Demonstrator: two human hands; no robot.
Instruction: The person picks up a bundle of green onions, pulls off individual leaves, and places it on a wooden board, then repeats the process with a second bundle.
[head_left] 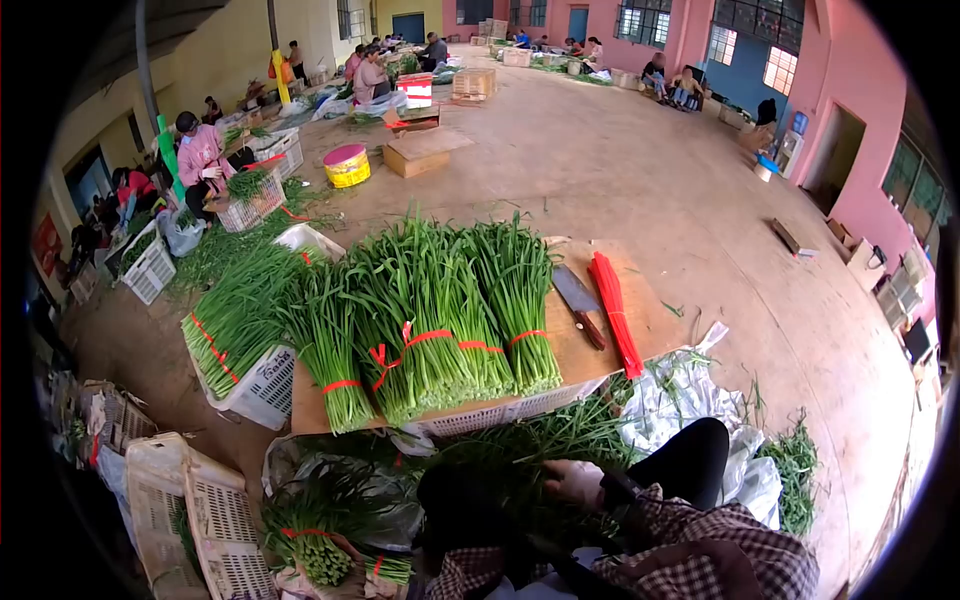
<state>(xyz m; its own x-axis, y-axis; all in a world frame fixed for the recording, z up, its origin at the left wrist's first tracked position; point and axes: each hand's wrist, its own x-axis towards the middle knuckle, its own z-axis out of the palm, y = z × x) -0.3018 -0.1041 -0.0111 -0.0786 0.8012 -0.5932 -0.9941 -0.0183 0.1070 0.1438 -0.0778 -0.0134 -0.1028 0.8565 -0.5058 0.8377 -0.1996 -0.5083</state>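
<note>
Several bundles of long green stalks [435,350], tied with red bands, lie side by side on a brown board [645,300]. To their right are a knife [580,308] with a wooden handle and a bunch of red ties [614,312]. Low in the view, my right hand [575,483], pale as if gloved, is over loose green leaves between my knees; its fingers are too dark and small to make out, as is anything in them. My left hand is not visible.
A white crate [262,385] of banded stalks stands left of the board. Empty crates [205,515] and another tied bundle [318,555] are at lower left. White plastic sheeting [670,405] and leaf scraps lie at right. Other people sit farther back; a yellow tub [346,168] stands mid-floor.
</note>
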